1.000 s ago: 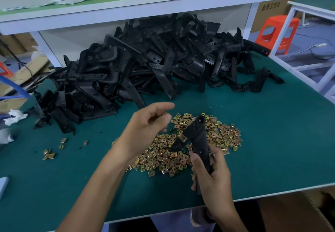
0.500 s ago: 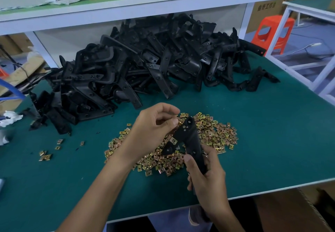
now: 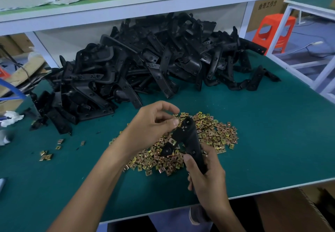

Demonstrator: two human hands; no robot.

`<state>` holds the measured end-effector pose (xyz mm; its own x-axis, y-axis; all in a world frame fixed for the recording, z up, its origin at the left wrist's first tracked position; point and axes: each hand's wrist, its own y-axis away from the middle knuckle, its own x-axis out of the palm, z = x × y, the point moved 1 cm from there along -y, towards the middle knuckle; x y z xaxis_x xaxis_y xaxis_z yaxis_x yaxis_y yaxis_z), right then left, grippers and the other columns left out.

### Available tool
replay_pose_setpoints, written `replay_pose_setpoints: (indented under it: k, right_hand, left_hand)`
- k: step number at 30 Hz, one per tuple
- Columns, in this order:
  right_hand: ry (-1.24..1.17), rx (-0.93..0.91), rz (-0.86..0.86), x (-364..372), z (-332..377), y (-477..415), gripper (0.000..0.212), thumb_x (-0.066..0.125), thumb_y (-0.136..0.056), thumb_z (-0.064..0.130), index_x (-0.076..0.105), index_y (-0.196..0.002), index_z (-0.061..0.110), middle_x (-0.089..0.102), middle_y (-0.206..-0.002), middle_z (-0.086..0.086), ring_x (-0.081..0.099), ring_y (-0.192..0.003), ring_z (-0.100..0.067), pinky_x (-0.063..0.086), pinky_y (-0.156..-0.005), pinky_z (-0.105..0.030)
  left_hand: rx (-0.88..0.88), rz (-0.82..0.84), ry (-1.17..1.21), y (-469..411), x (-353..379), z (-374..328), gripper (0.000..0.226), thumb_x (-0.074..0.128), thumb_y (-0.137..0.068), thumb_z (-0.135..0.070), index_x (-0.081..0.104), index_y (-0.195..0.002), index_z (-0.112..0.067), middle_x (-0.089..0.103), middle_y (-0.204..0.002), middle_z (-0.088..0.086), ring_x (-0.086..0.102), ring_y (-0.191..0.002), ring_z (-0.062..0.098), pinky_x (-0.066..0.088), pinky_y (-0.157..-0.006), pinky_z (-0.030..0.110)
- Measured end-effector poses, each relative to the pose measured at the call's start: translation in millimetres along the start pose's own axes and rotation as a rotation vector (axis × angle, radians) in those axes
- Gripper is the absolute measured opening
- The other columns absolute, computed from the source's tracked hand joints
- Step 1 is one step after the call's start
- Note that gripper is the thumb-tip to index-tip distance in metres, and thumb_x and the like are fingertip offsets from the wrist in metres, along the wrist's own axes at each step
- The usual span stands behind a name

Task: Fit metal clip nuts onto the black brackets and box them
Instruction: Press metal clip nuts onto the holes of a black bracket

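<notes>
My right hand (image 3: pixel 206 179) grips the lower end of a black bracket (image 3: pixel 189 137), holding it upright over a heap of gold metal clip nuts (image 3: pixel 213 132) on the green table (image 3: pixel 272 141). My left hand (image 3: pixel 154 128) pinches a clip nut (image 3: pixel 178 123) between thumb and fingertips, right at the bracket's top left edge. One clip nut sits on the bracket's lower side arm (image 3: pixel 172 142). A big pile of black brackets (image 3: pixel 145 65) lies across the back of the table.
A few stray clip nuts (image 3: pixel 47 156) lie at the left. An open cardboard box (image 3: pixel 293 211) stands below the table's front right edge. A white shelf (image 3: pixel 126 8) overhangs the bracket pile. An orange stool (image 3: pixel 273 32) and a white frame stand at the right.
My left hand came down from open above the heap and now pinches a clip nut against the bracket's top. The right hand has kept its grip on the bracket.
</notes>
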<state>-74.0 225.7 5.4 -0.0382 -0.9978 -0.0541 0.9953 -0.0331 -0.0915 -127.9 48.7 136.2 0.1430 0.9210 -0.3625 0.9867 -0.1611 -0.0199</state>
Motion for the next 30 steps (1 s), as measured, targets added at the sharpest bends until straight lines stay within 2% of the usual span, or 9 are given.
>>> replay_pose_setpoints:
  k: [5, 9, 14, 22, 26, 30]
  right_hand:
    - [0.059, -0.03, 0.022, -1.6, 1.5, -0.3, 0.03, 0.069, -0.091, 0.043, 0.056, -0.118, 0.045, 0.062, -0.064, -0.001, 0.052, -0.039, -0.018, 0.044, -0.04, -0.026]
    - [0.078, -0.035, 0.033, -1.0, 1.9, -0.5, 0.028, 0.07, -0.091, 0.041, 0.056, -0.115, 0.047, 0.062, -0.064, 0.001, 0.053, -0.039, -0.017, 0.045, -0.04, -0.026]
    - [0.077, -0.038, 0.033, -2.7, 0.8, 0.1, 0.026, 0.07, -0.093, 0.037, 0.057, -0.115, 0.044, 0.061, -0.063, -0.005, 0.053, -0.039, -0.017, 0.045, -0.04, -0.027]
    - [0.041, -0.04, 0.011, 0.1, 3.3, 2.5, 0.035, 0.066, -0.086, 0.055, 0.053, -0.118, 0.05, 0.065, -0.067, -0.002, 0.056, -0.042, -0.018, 0.047, -0.042, -0.027]
    - [0.05, -0.034, -0.007, 0.6, 5.7, 4.0, 0.034, 0.065, -0.083, 0.059, 0.051, -0.114, 0.054, 0.066, -0.069, 0.0, 0.058, -0.045, -0.015, 0.046, -0.042, -0.023]
    - [0.02, -0.014, -0.018, -0.2, 6.3, 3.5, 0.036, 0.064, -0.082, 0.062, 0.051, -0.114, 0.056, 0.067, -0.07, -0.004, 0.058, -0.046, -0.019, 0.05, -0.045, -0.031]
  left_hand:
    - [-0.021, 0.081, -0.087, -4.3, -10.2, -7.7, 0.022, 0.073, -0.093, -0.017, 0.065, -0.11, -0.028, 0.078, -0.091, -0.003, 0.071, -0.079, 0.006, 0.054, -0.072, 0.017]
    - [-0.017, 0.16, -0.158, -5.5, -9.7, -12.2, 0.024, 0.075, -0.091, -0.021, 0.064, -0.11, -0.03, 0.078, -0.088, -0.004, 0.067, -0.07, -0.001, 0.048, -0.064, 0.011]
    - [-0.026, 0.113, -0.105, -5.0, 0.0, -8.4, 0.02, 0.076, -0.091, -0.023, 0.067, -0.108, -0.03, 0.077, -0.089, 0.001, 0.063, -0.068, 0.006, 0.05, -0.063, 0.017]
    - [-0.013, 0.04, 0.089, 7.4, 3.7, 1.5, 0.02, 0.068, -0.097, -0.018, 0.069, -0.115, -0.025, 0.073, -0.078, -0.007, 0.055, -0.06, 0.004, 0.046, -0.061, 0.015]
    - [0.01, -0.016, 0.1, 10.9, 5.3, 5.0, 0.021, 0.07, -0.095, -0.019, 0.07, -0.114, -0.031, 0.077, -0.088, -0.007, 0.06, -0.063, -0.005, 0.046, -0.063, 0.01]
    - [0.02, -0.085, 0.043, 10.9, -2.4, 12.6, 0.019, 0.067, -0.098, -0.023, 0.068, -0.113, -0.034, 0.078, -0.095, -0.008, 0.063, -0.068, -0.006, 0.048, -0.065, 0.011]
